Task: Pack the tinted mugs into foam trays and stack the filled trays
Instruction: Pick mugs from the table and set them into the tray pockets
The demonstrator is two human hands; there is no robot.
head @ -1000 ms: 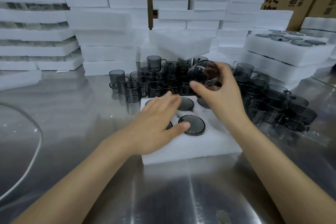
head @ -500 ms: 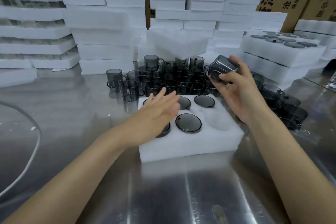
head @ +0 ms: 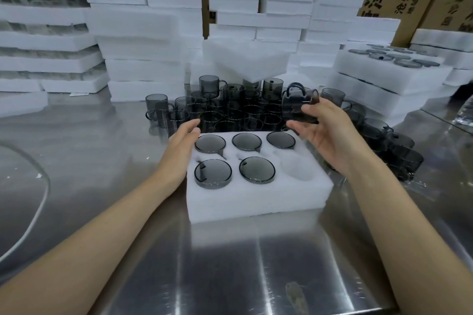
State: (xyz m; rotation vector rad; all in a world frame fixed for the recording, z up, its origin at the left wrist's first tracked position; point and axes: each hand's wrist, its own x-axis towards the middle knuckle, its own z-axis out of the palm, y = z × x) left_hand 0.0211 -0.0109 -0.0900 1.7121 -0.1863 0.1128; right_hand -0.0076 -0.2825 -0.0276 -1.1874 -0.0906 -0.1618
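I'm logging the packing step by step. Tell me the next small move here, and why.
Probably lower the tinted mug in the right hand's grip into the empty near-right pocket of the foam tray. The other five pockets already hold mugs, so it is the only free one, and the left hand lies straight-fingered at the tray's left edge, seemingly placed to steady it.

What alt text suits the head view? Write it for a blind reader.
The right hand holds a tinted mug near a foam tray with five pockets filled, the near-right pocket empty. The left hand is beside the tray; loose mugs and foam stacks stand behind.
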